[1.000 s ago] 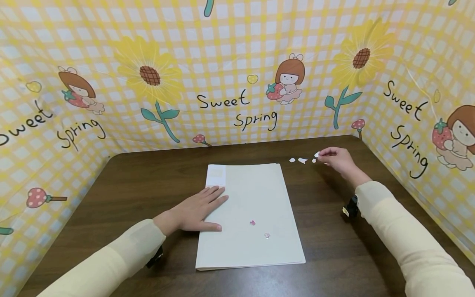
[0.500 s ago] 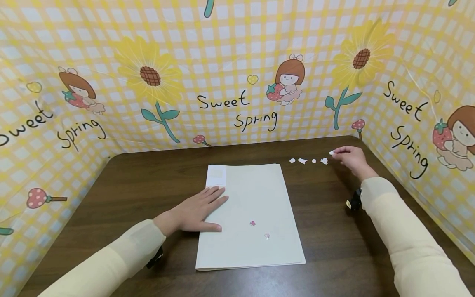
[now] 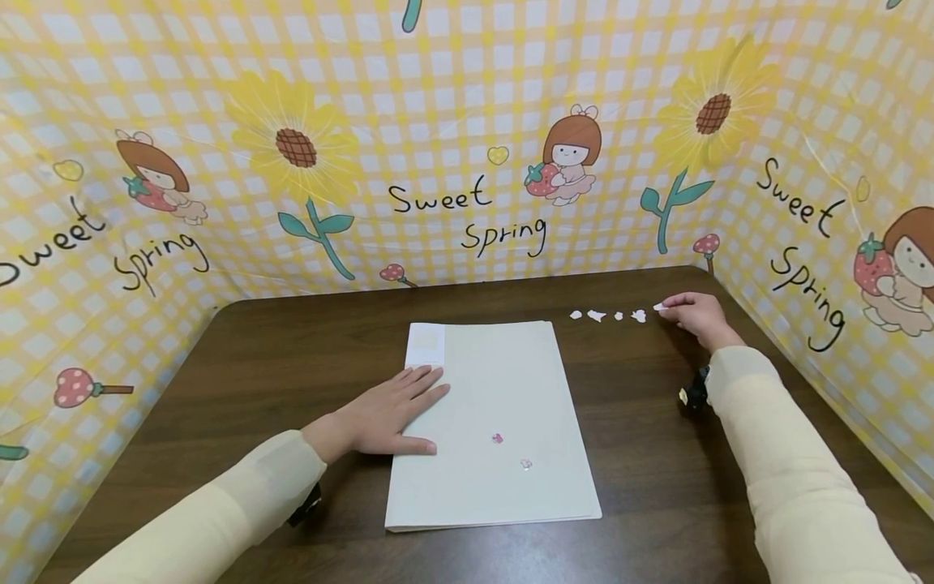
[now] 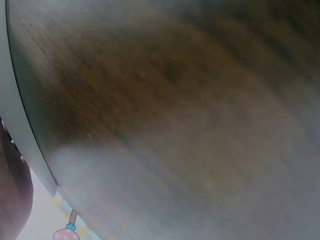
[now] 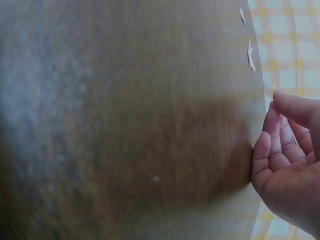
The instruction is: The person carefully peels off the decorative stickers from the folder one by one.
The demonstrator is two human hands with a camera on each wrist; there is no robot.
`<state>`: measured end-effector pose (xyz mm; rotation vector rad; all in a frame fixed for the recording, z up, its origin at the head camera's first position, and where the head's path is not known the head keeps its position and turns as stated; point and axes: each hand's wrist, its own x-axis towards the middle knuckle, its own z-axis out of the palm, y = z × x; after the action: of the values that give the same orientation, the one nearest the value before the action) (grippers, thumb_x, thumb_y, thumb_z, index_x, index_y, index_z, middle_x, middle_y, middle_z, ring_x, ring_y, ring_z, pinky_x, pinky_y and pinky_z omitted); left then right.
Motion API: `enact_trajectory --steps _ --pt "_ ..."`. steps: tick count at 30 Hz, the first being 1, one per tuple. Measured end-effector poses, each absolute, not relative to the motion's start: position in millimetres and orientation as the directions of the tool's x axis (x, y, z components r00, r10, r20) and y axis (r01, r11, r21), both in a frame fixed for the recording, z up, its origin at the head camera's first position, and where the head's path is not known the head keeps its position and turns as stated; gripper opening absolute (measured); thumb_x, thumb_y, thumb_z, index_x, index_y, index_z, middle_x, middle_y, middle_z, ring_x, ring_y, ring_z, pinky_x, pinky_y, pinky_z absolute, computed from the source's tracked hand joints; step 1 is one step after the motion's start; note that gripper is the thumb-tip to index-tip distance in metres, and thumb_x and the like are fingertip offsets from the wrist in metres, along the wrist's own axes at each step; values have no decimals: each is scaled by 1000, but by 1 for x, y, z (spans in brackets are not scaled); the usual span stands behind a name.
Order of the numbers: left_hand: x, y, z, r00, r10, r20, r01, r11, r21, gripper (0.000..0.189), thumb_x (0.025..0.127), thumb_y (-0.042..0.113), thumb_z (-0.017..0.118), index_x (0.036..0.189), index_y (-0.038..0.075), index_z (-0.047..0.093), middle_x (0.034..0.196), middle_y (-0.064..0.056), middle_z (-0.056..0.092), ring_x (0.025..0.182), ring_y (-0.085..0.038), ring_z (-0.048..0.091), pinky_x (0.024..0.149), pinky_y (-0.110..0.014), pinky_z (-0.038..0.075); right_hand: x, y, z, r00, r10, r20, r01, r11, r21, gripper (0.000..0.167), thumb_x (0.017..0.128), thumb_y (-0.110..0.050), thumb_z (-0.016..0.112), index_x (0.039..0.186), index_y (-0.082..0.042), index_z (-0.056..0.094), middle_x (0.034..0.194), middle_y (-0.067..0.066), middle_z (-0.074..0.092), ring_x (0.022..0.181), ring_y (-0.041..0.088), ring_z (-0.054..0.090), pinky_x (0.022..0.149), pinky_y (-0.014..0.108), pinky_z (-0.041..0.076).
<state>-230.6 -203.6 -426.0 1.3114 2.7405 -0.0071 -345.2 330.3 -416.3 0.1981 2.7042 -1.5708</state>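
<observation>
My left hand [image 3: 390,410] lies flat with fingers spread on the left side of a large white folder [image 3: 503,389]. Out at the far right of the table, my right hand [image 3: 696,315] pinches a small white paper scrap [image 3: 660,307] between thumb and index finger. To the left of these fingertips runs a row of several small white irregular scraps, the nearest being a jagged scrap [image 3: 638,316]. In the right wrist view, the thumb and index finger of the right hand [image 5: 292,150] meet, and the other fingers are curled.
On the folder's lower part sit a pink sticker [image 3: 497,438] and a paler sticker [image 3: 526,464]. A white label [image 3: 425,345] marks its top left corner. Around the dark wood table [image 3: 292,349] hangs a yellow checked cloth [image 3: 438,105].
My right hand has moved to the right with the paper scrap, uncovering the jagged scrap, then come down slightly toward the table. The left hand has stayed in place.
</observation>
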Motion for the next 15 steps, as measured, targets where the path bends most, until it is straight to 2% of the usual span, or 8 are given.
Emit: enact_trajectory --steps 3,5,12,15 --pt "-232 -203 -426 -620 779 -93 780 625 36 94 89 77 32 157 13 18 161 -12 10 147 -26 5 116 -42 10 -345 332 -417 -994 90 -57 95 503 -859 34 93 -14 66 115 11 58 83 -10 58 76 9 51 66 22 45" --pt "-232 -203 -427 -619 779 -94 781 624 33 94 89 77 32 157 14 18 162 -12 10 147 -26 5 116 -42 9 -345 333 -417 -995 84 -49 86 525 -847 33 92 -13 67 113 12 59 82 -8 58 76 12 50 65 23 44" --pt "-232 -203 -426 -626 773 -103 774 632 42 94 88 78 32 157 15 17 162 -11 9 147 -26 5 116 -42 8 -343 332 -417 -997 71 -30 68 625 -777 31 92 -13 66 110 12 61 105 19 59 89 27 47 72 30 40" --pt "-232 -203 -426 -627 772 -106 773 633 43 95 88 78 32 157 15 17 162 -11 9 147 -26 5 116 -42 8 -343 330 -418 -998 62 -32 65 651 -756 30 92 -13 66 108 12 62 112 25 57 95 31 47 76 33 39"
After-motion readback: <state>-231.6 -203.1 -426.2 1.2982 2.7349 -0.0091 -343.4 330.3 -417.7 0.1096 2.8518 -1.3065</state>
